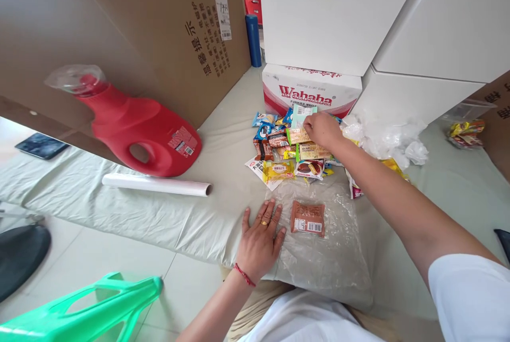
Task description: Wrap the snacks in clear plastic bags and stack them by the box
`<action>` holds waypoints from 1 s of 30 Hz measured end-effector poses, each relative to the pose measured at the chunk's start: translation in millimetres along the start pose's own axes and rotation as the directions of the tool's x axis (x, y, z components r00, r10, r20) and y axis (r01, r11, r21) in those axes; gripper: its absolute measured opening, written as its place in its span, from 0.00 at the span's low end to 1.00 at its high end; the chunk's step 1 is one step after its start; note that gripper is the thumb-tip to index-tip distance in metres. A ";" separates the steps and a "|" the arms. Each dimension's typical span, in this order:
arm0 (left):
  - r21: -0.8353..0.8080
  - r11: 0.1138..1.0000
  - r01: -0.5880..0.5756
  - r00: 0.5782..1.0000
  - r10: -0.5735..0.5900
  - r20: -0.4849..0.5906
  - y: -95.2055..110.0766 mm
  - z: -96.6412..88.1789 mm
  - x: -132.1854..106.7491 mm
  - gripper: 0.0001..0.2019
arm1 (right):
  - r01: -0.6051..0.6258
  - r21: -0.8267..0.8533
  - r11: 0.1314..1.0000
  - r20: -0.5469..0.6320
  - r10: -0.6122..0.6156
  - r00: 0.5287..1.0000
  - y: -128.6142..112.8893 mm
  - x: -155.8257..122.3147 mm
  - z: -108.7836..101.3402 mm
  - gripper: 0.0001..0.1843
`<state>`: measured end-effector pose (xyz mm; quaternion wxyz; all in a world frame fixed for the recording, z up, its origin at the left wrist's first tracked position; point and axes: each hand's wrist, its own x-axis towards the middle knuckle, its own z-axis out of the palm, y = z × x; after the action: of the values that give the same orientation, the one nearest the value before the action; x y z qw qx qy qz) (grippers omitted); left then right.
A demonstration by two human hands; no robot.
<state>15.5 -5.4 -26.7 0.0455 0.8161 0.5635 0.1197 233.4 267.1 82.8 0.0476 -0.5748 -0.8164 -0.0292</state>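
My left hand (261, 233) lies flat with its fingers spread, at the left edge of a clear plastic bag (342, 262). On that bag rests a brown snack packet (307, 218) with a white barcode label. Farther back, my right hand (323, 128) reaches into a pile of wrapped snacks, its fingers closed at the lower corner of a mint-green packet (303, 112); the fingertips are partly hidden. Around it lie a yellow packet (278, 171), a red-and-white pie packet (309, 169), a green-edged biscuit packet (313, 151) and several blue and brown wrappers.
A Wahaba-looking carton (274, 84) stands behind the pile. Crumpled clear plastic (386, 135) lies right of it. To the left are a red jug (159, 124), a white roll (155, 185) and a large cardboard box (131, 28). A green stool (87, 307) stands on the floor.
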 end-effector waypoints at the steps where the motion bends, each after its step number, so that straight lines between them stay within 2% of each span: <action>1: 0.009 1.000 -0.002 1.000 0.002 0.000 -0.2 0.3 -0.2 0.26 | 0.037 -0.002 0.999 -0.006 -0.037 0.999 -6.1 8.3 0.3 0.17; 6: 0.050 0.999 -0.015 1.000 0.015 0.003 -1.2 0.4 -0.5 0.27 | 0.211 0.052 0.976 0.040 -0.213 0.976 -48.6 56.5 10.3 0.14; 10: 0.063 0.998 -0.028 1.000 0.028 -0.005 -2.2 -0.3 0.1 0.27 | 0.203 0.084 0.976 0.072 -0.209 0.975 -87.3 83.6 35.7 0.20; 14: 0.089 0.995 -0.045 0.999 0.047 -0.016 -3.2 -0.4 0.7 0.27 | 0.187 0.075 0.980 0.115 -0.195 0.974 -112.9 81.7 64.5 0.21; 17: 0.090 0.995 -0.048 0.998 0.050 -0.025 -3.7 -0.6 1.0 0.26 | 0.187 0.059 0.981 0.082 -0.192 0.978 -115.5 67.1 67.7 0.19; 19: 0.079 0.996 -0.045 0.998 0.047 -0.030 -3.8 -1.1 1.0 0.26 | 0.206 0.056 0.977 -0.014 -0.205 0.979 -104.1 55.7 57.5 0.19; 21: 0.061 0.997 -0.044 0.998 0.046 -0.031 -3.8 -1.6 0.8 0.25 | 0.203 0.049 0.978 -0.134 -0.195 0.972 -79.7 43.6 42.3 0.22; 22: 0.050 0.998 -0.042 0.998 0.044 -0.033 -3.8 -1.8 0.8 0.25 | 0.180 0.041 0.983 -0.164 -0.171 0.971 -63.1 36.8 34.8 0.23; 24: 0.028 0.999 -0.037 0.999 0.038 -0.039 -4.0 -1.8 0.6 0.25 | 0.031 0.017 0.999 -0.186 -0.027 0.982 -24.8 19.7 24.0 0.25; 26: 0.015 0.999 -0.031 0.998 0.032 -0.046 -4.3 -1.1 0.4 0.25 | -0.130 -0.034 0.991 -0.050 0.128 0.991 13.4 -3.3 20.2 0.21; 28: 0.012 1.000 -0.029 0.999 0.029 -0.046 -4.6 -0.1 0.0 0.26 | -0.068 -0.053 0.996 0.108 0.073 0.991 44.8 -30.8 21.8 0.19; 30: 0.012 1.000 -0.028 0.999 0.028 -0.038 -5.0 1.0 -0.4 0.26 | 0.044 -0.046 0.998 0.155 -0.036 0.987 67.6 -57.0 25.4 0.19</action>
<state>11.0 -3.9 -28.8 0.0282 0.8216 0.5536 0.1328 315.0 239.2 50.7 -0.0302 -0.5599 -0.8280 -0.0058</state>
